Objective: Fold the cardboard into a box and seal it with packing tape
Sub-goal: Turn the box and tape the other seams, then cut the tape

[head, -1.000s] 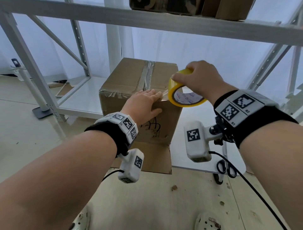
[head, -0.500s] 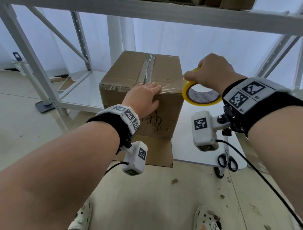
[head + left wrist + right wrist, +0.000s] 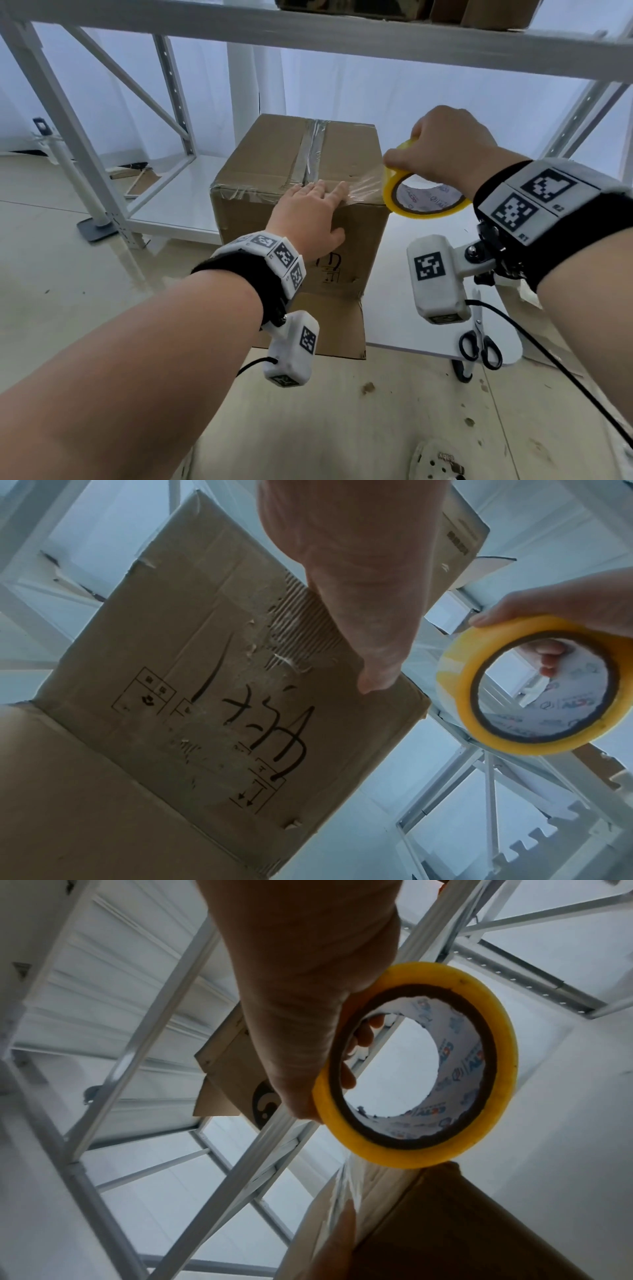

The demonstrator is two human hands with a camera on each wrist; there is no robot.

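Note:
A brown cardboard box (image 3: 274, 161) stands on the low white shelf (image 3: 178, 202), its top seam taped and one bottom flap (image 3: 329, 329) hanging open toward me. My left hand (image 3: 308, 216) lies flat with straight fingers on the box's near top edge, pressing down clear tape (image 3: 363, 192). My right hand (image 3: 442, 144) grips a yellow tape roll (image 3: 424, 198) just past the box's right corner, fingers curled through its core. A stretch of clear tape runs from the roll to the box edge. The roll (image 3: 534, 685) (image 3: 418, 1069) shows in both wrist views.
Black-handled scissors (image 3: 478, 342) lie on the white shelf board at the right. A white metal rack frames the space, with an upper shelf beam (image 3: 308, 31) overhead carrying boxes. Tan floor lies in front; my shoe (image 3: 442, 459) shows below.
My right hand has drawn the roll rightward along the box's near edge, past the right corner. More tape lies on the edge. My left hand has slid slightly right along it.

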